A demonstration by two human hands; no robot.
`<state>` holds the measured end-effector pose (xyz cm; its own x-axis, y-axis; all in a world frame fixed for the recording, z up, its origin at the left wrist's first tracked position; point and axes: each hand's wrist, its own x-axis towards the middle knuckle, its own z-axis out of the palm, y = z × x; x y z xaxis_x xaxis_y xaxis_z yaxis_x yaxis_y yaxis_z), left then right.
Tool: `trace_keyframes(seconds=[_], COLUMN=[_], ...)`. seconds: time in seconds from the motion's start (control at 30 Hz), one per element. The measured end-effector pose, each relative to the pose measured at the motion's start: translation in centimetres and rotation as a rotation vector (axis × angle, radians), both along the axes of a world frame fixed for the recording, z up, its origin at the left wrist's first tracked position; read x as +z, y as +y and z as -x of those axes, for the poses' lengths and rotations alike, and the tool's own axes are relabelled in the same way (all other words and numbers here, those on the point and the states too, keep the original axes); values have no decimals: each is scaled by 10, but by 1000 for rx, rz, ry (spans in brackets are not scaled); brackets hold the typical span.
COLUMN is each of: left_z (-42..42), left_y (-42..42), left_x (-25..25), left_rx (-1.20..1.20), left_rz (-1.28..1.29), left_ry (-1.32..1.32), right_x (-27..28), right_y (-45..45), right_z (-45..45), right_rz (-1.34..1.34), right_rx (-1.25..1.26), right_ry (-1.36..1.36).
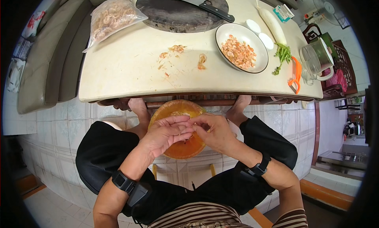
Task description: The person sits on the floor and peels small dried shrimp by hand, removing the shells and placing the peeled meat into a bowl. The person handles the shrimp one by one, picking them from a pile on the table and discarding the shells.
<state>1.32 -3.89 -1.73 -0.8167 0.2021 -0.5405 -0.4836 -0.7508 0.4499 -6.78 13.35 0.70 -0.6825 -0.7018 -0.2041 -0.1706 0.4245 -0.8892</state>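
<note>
My left hand (168, 133) is palm up over an orange plastic basin (183, 149) on the floor between my feet. The fingers of my right hand (214, 131) meet its fingertips, thumb and forefinger pinched together. Something tiny may be between the fingertips; I cannot tell what. Small pale scraps lie in the basin, partly hidden by my hands. On the table ahead, a dried shrimp (202, 61) lies near loose shell bits (177, 48). A white enamel bowl (260, 57) holds peeled dried shrimp (238, 51). A clear plastic bag of dried shrimp (114, 16) lies at the left.
A cleaver (195, 3) rests on a round chopping board (177, 22) at the table's (124, 83) far side. Right of the bowl are two white round objects (266, 41), a white radish (272, 25), an orange peeler (297, 74), a small box (283, 13) and a glass pitcher (311, 59).
</note>
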Motion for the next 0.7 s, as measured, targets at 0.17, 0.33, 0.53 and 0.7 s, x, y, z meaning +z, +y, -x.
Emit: trace_keyframes(seconds=[0.17, 0.33, 0.53, 0.7], left_z=[0, 0, 2, 1], left_y=[0, -3, -1, 0], left_x=[4, -2, 4, 3], left_rx=[-3, 1, 5, 41], left_rz=[10, 37, 100, 31], left_ry=[-41, -22, -102, -100], right_x=[2, 7, 0, 7], right_y=[5, 6, 2, 0], right_z=[1, 1, -2, -2], right_rz=[-27, -144, 37, 52], right_rx=[186, 151, -7, -39], right_ry=[406, 635, 294, 206])
